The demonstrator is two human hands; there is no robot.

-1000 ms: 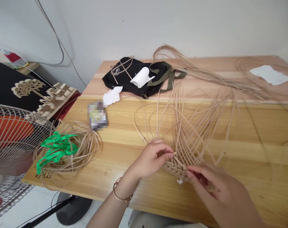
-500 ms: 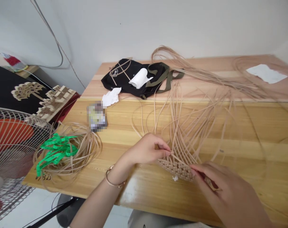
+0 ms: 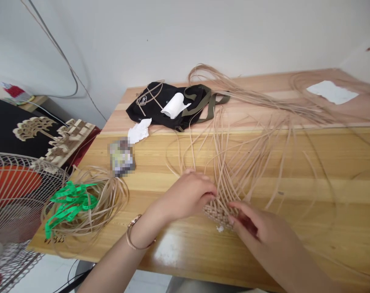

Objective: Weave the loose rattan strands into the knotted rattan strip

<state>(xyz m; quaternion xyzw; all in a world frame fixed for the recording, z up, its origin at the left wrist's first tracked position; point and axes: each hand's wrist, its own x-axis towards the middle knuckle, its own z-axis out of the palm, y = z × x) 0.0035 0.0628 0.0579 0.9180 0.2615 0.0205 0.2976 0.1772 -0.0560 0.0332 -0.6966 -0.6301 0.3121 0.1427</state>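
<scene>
Left hand [image 3: 189, 196], right hand [image 3: 262, 230], woven piece [image 3: 216, 214] held between

Rel. to the woven piece [image 3: 215, 214]: near side = bare surface [image 3: 188, 254], room to pass btwn the arms. Immed. L & R blocked: left hand [image 3: 189, 195] & right hand [image 3: 264, 234] right up against it. Far side obstructed by fan of loose strands [image 3: 223, 162], w/ long bundle [image 3: 255, 97] & black bag [image 3: 156, 106] behind. Farther L, past left hand, open strip up to cane coil [image 3: 113, 205] w/ green tape [image 3: 70, 203] on top; small box [image 3: 122, 158] far-L. Farther R: some room, but stray strands arc over.
</scene>
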